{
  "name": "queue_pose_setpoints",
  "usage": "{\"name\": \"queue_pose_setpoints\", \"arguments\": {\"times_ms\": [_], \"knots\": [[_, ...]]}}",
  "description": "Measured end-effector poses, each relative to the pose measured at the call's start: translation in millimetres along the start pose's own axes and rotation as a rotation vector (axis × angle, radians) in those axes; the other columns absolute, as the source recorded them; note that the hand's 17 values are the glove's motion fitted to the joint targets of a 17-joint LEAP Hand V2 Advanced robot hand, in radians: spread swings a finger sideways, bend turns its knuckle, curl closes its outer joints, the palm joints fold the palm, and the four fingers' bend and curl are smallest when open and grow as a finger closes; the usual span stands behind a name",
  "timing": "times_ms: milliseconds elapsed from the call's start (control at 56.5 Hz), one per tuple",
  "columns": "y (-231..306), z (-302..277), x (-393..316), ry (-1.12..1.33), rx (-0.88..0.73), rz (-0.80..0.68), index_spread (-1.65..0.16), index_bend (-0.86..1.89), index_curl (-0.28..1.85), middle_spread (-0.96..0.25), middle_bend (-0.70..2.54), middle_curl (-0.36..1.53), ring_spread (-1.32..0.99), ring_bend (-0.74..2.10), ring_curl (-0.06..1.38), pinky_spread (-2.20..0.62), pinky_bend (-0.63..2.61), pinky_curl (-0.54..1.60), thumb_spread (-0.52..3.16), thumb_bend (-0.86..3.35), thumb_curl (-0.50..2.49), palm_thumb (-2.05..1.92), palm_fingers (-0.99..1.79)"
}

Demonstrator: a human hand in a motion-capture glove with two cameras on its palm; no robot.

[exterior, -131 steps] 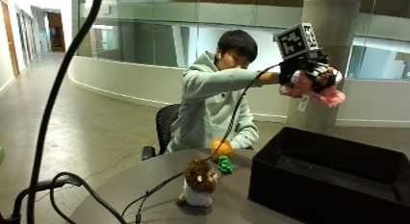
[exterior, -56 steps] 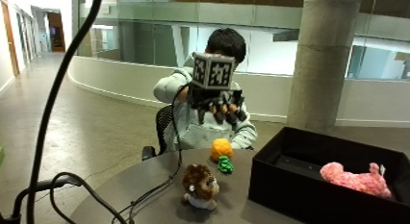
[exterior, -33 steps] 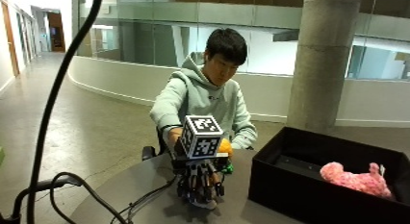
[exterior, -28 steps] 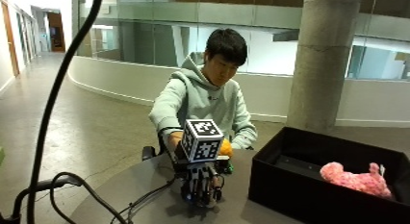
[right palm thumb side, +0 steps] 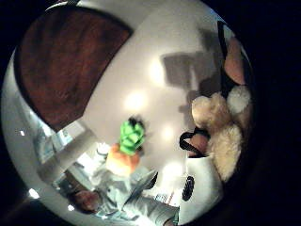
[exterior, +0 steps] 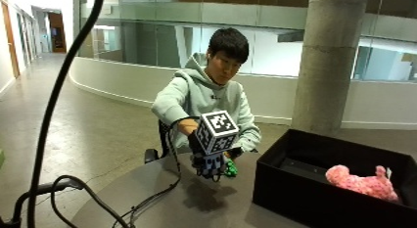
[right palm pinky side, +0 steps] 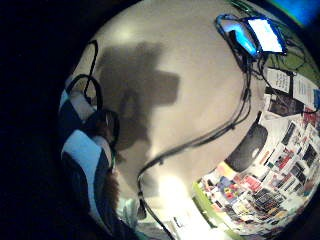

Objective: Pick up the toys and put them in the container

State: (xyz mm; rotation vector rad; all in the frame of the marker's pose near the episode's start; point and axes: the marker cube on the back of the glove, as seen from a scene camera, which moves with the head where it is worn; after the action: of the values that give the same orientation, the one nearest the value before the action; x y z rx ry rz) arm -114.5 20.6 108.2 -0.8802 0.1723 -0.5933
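Outside view: my gloved right hand (exterior: 210,164) hangs above the table (exterior: 153,201), near the black container (exterior: 287,189) but outside its wall, fingers pointing down. I can't see what's under them from here. A pink toy (exterior: 361,181) already lies inside the container. A green toy (exterior: 229,170) peeks out behind the hand, between it and the container. Thumb-side palm view fills the gap: a cream plush toy (right palm thumb side: 218,127) sits right against the palm with a finger curled beside it, so I read the hand as gripping the plush. It also shows the green toy on the table touching an orange toy (right palm thumb side: 123,161), both outside the container. Little-finger palm view: blue-and-white striped cloth (right palm pinky side: 82,150) with brown fur beside it, close to the palm, probably part of the plush, not sure. It shows bare table and no container. Handling guess: the plush is light, soft and squashy, not fragile. Hold it around the body, since limbs would flop. The green and orange toys look small, so pinch those.
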Motion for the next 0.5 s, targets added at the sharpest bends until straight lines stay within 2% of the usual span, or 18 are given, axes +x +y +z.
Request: {"name": "queue_pose_setpoints", "arguments": {"times_ms": [213, 301, 496], "knots": [[63, -44, -60, 0.065, -0.033, -0.035, -0.31, 0.44, 0.59, -0.28, 0.72, 0.57, -0.34, 0.99, 0.54, -0.42, 0.95, 0.45, 0.57, 0.11, 0.79, 0.75, 1.09], [83, -78, -83, 0.094, 0.024, -0.063, -0.31, 0.44, 0.64, -0.28, 0.74, 0.6, -0.34, 1.0, 0.55, -0.42, 0.96, 0.46, 0.52, 0.1, 0.83, 0.74, 1.08], [91, -174, -104, 0.15, 0.196, -0.088, -0.31, 0.44, 0.74, -0.27, 0.75, 0.66, -0.33, 1.02, 0.56, -0.42, 0.98, 0.47, 0.45, 0.08, 0.9, 0.73, 1.06]]}}
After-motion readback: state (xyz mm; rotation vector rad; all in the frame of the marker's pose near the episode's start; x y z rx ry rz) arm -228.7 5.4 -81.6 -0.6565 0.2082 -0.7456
